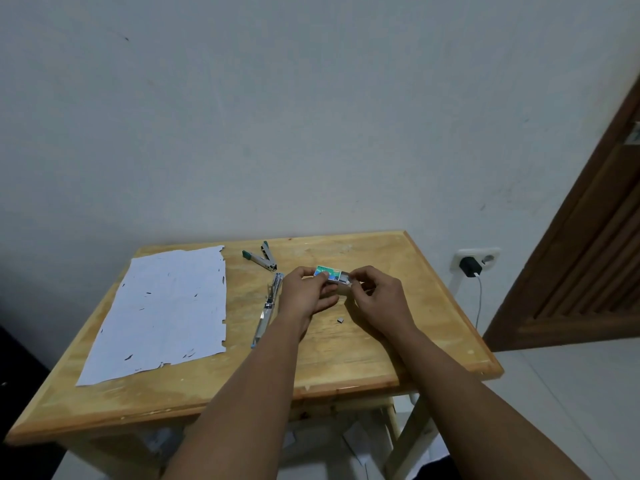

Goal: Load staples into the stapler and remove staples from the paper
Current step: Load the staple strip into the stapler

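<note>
My left hand (pixel 306 292) grips a small green and blue staple box (pixel 328 273) just above the table's middle. My right hand (pixel 372 294) pinches the pale inner tray (pixel 345 279) sticking out of the box's right end. A silver stapler (pixel 267 311) lies swung open flat, left of my left hand. A green-handled staple remover (pixel 260 260) lies behind it. A white sheet of paper (pixel 166 311) with several staples and torn edges covers the table's left side. A small grey strip of staples (pixel 340 320) lies on the wood between my wrists.
The wooden table (pixel 398 355) stands against a pale wall. To the right, a wall socket holds a black charger (pixel 469 266) with a hanging cable, beside a brown wooden door (pixel 588 237). Scraps of paper lie on the floor under the table.
</note>
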Demonstrator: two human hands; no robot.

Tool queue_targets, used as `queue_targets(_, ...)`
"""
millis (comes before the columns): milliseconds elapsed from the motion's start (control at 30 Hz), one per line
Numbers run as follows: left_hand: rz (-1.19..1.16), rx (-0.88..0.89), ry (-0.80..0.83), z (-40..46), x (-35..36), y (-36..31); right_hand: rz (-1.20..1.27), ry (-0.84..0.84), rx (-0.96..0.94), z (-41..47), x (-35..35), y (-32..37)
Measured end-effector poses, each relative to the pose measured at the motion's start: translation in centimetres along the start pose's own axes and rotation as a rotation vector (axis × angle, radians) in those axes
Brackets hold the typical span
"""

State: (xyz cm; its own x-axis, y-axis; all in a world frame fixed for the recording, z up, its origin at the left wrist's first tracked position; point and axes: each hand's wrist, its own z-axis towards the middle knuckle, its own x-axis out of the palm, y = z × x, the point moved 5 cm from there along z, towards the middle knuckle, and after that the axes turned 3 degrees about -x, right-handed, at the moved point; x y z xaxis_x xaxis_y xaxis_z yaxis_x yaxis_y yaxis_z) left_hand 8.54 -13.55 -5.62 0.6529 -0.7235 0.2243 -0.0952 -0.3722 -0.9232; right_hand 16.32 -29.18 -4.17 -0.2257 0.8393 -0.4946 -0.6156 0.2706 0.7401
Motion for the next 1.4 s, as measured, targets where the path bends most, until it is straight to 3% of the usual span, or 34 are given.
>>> queue_targets(533,0.081,0.036,0.000,-0.2,0.4,-0.1,-0.066,0.038,0.073,0.7,0.6,-0.9)
queue_targets(1100,0.129,0.031,-0.043,0.1,0.5,0.0,0.014,-0.056,0.069,0.6,-0.3,-0.8)
queue_targets(1400,0.138,0.025,-0.049,0.5,0.5,0.2,-0.194,-0.090,-0.140,0.1,-0.2,0.6)
